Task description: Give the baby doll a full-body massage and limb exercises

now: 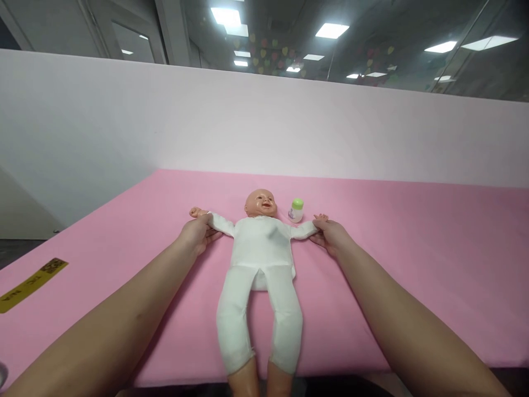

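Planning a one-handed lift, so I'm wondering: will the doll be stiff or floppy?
The doll would probably sag somewhat at the middle: its cloth torso looks soft and creased. Its glossy, smooth head looks like hard plastic, so it may feel rigid and a bit slippery, and could loll if unsupported.

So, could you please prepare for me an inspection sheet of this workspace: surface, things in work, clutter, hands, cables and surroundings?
Surface: pink top, looks flat.
Things in work: doll in white clothes, on its back, arms spread.
Clutter: small container with green lid, near the doll's head; yellow label at left.
Hands: left hand and right hand each hold one of the doll's arms near the wrist.
Cables: nothing seen.
Surroundings: white partition behind; bright lights above it.
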The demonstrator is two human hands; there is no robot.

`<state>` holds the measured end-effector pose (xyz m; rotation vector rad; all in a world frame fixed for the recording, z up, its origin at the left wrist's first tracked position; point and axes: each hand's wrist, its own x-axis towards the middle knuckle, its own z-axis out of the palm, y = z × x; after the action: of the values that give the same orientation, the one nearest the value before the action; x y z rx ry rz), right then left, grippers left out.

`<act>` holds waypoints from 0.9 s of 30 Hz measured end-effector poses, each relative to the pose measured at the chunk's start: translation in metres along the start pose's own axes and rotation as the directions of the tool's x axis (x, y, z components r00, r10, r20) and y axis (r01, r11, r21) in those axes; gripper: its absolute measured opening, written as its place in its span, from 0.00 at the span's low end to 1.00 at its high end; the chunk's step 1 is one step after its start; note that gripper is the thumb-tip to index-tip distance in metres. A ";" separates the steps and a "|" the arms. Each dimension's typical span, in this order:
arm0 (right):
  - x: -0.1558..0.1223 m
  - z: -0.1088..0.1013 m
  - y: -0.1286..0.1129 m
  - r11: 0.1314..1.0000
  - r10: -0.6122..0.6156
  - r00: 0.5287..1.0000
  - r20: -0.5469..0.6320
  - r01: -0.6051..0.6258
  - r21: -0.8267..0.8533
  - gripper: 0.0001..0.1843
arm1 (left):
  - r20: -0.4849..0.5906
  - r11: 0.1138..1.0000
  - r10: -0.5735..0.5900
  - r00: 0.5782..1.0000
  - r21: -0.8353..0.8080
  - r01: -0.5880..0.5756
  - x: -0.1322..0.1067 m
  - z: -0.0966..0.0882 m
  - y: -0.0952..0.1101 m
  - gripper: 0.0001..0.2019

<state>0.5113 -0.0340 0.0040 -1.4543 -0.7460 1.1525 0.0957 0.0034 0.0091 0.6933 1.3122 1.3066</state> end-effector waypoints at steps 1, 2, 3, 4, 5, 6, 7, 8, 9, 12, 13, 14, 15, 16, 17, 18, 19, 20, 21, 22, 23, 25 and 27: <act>-0.004 0.003 -0.001 0.997 -0.077 0.997 0.004 0.077 0.004 0.24 | 0.009 0.999 0.046 0.999 0.022 -0.047 -0.005 0.001 0.001 0.13; -0.010 0.006 -0.002 0.984 -0.176 0.984 0.009 0.176 -0.002 0.27 | 0.030 0.992 0.113 0.993 0.058 -0.115 -0.011 0.003 0.003 0.14; -0.017 0.010 -0.003 0.958 -0.287 0.958 0.015 0.287 -0.022 0.30 | 0.069 0.972 0.200 0.977 0.111 -0.207 -0.018 0.006 0.004 0.15; -0.026 0.015 -0.004 0.918 -0.392 0.920 0.026 0.393 -0.060 0.32 | 0.125 0.932 0.296 0.947 0.179 -0.315 -0.027 0.008 0.006 0.16; -0.036 0.020 -0.006 0.869 -0.479 0.876 0.047 0.481 -0.117 0.33 | 0.194 0.868 0.386 0.902 0.255 -0.426 -0.037 0.010 0.008 0.16; -0.047 0.026 -0.007 0.815 -0.544 0.835 0.083 0.549 -0.184 0.33 | 0.274 0.778 0.459 0.845 0.336 -0.531 -0.048 0.013 0.010 0.16; -0.059 0.031 -0.009 0.754 -0.593 0.794 0.137 0.606 -0.253 0.30 | 0.361 0.665 0.508 0.782 0.414 -0.622 -0.058 0.015 0.011 0.15; -0.071 0.037 -0.010 0.682 -0.627 0.750 0.209 0.659 -0.318 0.27 | 0.454 0.537 0.531 0.716 0.474 -0.698 -0.067 0.017 0.013 0.16; -0.081 0.042 -0.012 0.598 -0.648 0.699 0.303 0.713 -0.366 0.23 | 0.545 0.404 0.530 0.649 0.511 -0.759 -0.075 0.018 0.014 0.16; -0.105 0.053 -0.014 0.288 -0.632 0.508 0.585 0.855 -0.431 0.21 | 0.747 0.076 0.438 0.500 0.523 -0.849 -0.090 0.020 0.015 0.19; -0.109 0.056 -0.013 0.199 -0.615 0.456 0.644 0.879 -0.433 0.22 | 0.779 0.003 0.404 0.480 0.524 -0.852 -0.092 0.019 0.015 0.20; -0.112 0.058 -0.012 0.129 -0.602 0.419 0.680 0.891 -0.434 0.23 | 0.798 -0.057 0.374 0.473 0.529 -0.847 -0.093 0.019 0.015 0.21; -0.114 0.061 -0.010 0.079 -0.597 0.395 0.698 0.895 -0.439 0.24 | 0.808 -0.106 0.346 0.476 0.538 -0.836 -0.094 0.019 0.015 0.22; -0.115 0.063 -0.008 0.043 -0.599 0.382 0.704 0.893 -0.448 0.24 | 0.814 -0.146 0.323 0.483 0.547 -0.824 -0.094 0.018 0.015 0.23; -0.115 0.065 -0.006 0.016 -0.601 0.375 0.706 0.889 -0.458 0.24 | 0.818 -0.177 0.305 0.489 0.553 -0.814 -0.095 0.018 0.015 0.23; -0.116 0.066 -0.004 -0.006 -0.602 0.369 0.708 0.884 -0.467 0.23 | 0.821 -0.199 0.291 0.491 0.553 -0.809 -0.096 0.018 0.015 0.23; -0.116 0.068 -0.002 -0.021 -0.604 0.365 0.709 0.881 -0.472 0.23 | 0.823 -0.208 0.288 0.490 0.553 -0.807 -0.097 0.019 0.015 0.24; -0.116 0.069 -0.001 -0.024 -0.607 0.363 0.707 0.881 -0.473 0.23 | 0.819 -0.199 0.299 0.489 0.555 -0.807 -0.098 0.019 0.014 0.23; -0.117 0.069 0.000 -0.014 -0.609 0.363 0.705 0.884 -0.467 0.23 | 0.809 -0.171 0.319 0.493 0.561 -0.810 -0.098 0.020 0.014 0.23; -0.116 0.069 0.000 0.014 -0.615 0.366 0.699 0.891 -0.454 0.24 | 0.793 -0.121 0.343 0.504 0.569 -0.813 -0.098 0.020 0.014 0.22; -0.115 0.068 -0.001 0.065 -0.622 0.378 0.686 0.898 -0.436 0.24 | 0.768 -0.048 0.367 0.525 0.580 -0.813 -0.097 0.020 0.013 0.21; -0.108 0.063 -0.002 0.244 -0.640 0.460 0.616 0.882 -0.404 0.21 | 0.684 0.158 0.410 0.603 0.598 -0.786 -0.091 0.018 0.012 0.19; -0.095 0.055 -0.004 0.475 -0.641 0.605 0.473 0.796 -0.375 0.17 | 0.536 0.414 0.455 0.711 0.580 -0.702 -0.077 0.013 0.010 0.16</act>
<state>0.4288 -0.0993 0.0345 -1.1808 -1.8291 0.4320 0.1226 -0.0627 0.0434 2.0587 1.3871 1.0377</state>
